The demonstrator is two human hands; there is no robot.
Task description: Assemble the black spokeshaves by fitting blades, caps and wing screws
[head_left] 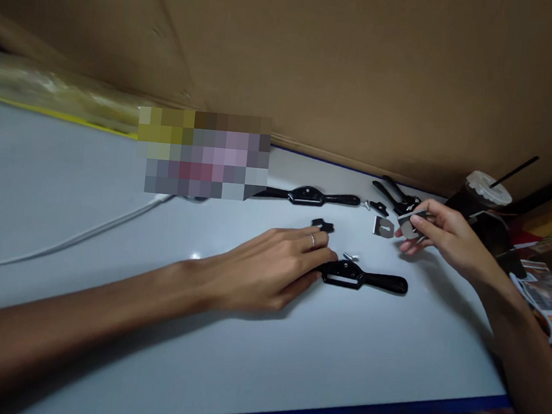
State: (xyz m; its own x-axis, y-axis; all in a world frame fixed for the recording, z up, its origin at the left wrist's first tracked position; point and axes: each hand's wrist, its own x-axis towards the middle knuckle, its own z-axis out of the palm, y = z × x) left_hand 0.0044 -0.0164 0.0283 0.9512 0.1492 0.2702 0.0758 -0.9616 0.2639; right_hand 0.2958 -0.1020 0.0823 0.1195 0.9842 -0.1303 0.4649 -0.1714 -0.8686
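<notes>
My left hand (285,269) is closed over the left handle of a black spokeshave body (385,283) lying on the table. That handle is hidden under the fingers. Pinched between thumb and fingers of my right hand (442,234) is a flat metal spokeshave blade (407,226), held just above the tabletop. A second blade (384,227) lies beneath it, to the left. Beyond my left fingertips rests a small black cap piece (323,225), and a silver screw (350,257) sits behind the spokeshave body.
Farther back lie another black spokeshave body (306,195), a small screw (366,205), a black cap (379,208) and more black handled parts (395,195). A lidded cup with a straw (487,190) stands at the right. A white cable (65,243) crosses the left side.
</notes>
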